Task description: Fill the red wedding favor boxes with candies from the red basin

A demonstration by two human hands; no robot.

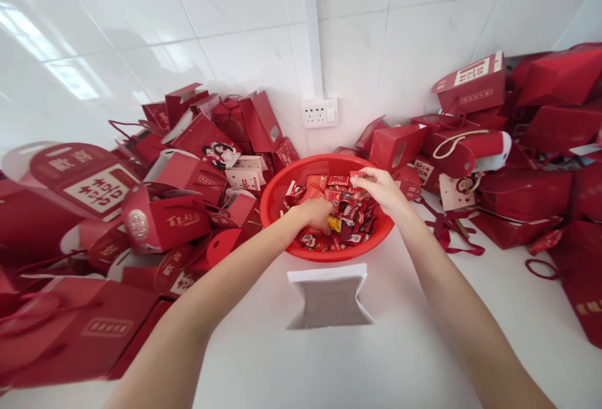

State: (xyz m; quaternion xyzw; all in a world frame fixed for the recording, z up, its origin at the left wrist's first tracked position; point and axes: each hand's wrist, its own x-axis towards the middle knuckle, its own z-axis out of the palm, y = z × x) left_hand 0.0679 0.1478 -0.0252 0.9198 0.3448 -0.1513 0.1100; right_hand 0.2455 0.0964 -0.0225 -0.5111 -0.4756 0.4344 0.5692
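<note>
A round red plastic basket [273,224] is filled with small wrapped candies [350,211], mostly red. My left hand [316,213] reaches down among them, fingers curled together; a yellow-wrapped candy [334,224] lies right beside its fingertips, and what they grip is hidden. Over the basket's right side, my right hand [380,188] pinches a small red-wrapped candy [357,174] between thumb and fingers. In front of the basket stands a paper gift box [328,299] with its mouth open, pale inside.
Red gift boxes [183,221] are heaped at the left, some showing a printed couple. Another heap of red boxes [522,189] covers the right side, with a dark red ribbon [454,233] before it. Behind is a tiled wall with a socket [319,113]. Everything rests on a white tabletop [329,371].
</note>
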